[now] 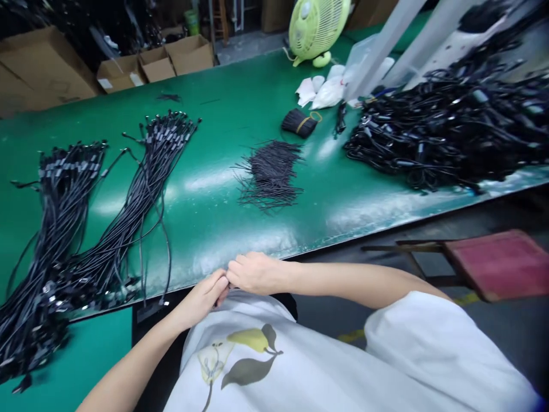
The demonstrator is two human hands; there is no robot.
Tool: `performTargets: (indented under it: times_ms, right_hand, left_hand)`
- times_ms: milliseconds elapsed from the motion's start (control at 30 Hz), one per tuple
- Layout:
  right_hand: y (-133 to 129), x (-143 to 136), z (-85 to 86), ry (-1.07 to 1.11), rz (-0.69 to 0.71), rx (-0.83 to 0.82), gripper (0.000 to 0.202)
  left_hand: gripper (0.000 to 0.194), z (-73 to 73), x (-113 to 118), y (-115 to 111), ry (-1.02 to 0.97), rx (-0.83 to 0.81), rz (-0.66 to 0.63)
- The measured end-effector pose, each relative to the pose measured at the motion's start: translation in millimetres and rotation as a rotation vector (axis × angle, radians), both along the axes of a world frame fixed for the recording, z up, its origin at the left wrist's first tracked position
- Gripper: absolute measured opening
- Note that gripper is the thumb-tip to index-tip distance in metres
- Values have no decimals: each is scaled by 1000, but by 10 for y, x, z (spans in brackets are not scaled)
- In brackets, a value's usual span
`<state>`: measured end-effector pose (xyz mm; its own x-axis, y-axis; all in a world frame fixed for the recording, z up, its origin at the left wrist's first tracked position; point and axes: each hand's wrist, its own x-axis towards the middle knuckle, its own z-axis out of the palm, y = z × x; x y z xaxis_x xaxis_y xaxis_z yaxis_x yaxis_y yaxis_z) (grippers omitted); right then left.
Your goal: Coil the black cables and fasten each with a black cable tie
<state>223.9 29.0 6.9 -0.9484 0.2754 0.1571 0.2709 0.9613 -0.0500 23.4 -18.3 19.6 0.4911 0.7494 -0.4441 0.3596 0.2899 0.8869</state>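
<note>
My left hand (208, 298) and my right hand (253, 273) meet at the front edge of the green table (206, 212), fingers curled and touching. Whatever lies between the fingertips is too small or hidden to name. Beyond them is a loose pile of thin black ties (274, 174), with a banded bundle of ties (300, 123) behind it. Two bunches of black cables lie on the left: an outer bunch (64, 200) and an inner bunch (146, 183).
A large tangled heap of black cables (450, 131) covers the right side. White crumpled bags (328, 91) and a green fan (317, 28) stand at the back. Cardboard boxes (158, 63) line the far edge. A red stool (497, 263) is at the right.
</note>
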Motion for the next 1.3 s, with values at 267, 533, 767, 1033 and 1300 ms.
performTargets:
  times_ms: [267,533,767,1033,1300]
  right_hand:
    - [-16,143,-101,53,-121,94,23]
    - [106,335,0,59,-48,155,28]
    - [150,275,-84,-107,-42,-68,28]
    - [1774,1025,72,484,-615,-281,34]
    - [2784,1575,-461,270,-1180,-30,25]
  left_hand:
    - [44,-112,174,121,-46,-186,73]
    - [36,-64,277,207,80,-29,-153]
    - [26,-41,378,289,371,193,-236]
    - [40,-181,210,286,-122,-102,392]
    - [38,-149,35,169,-342,-269,622]
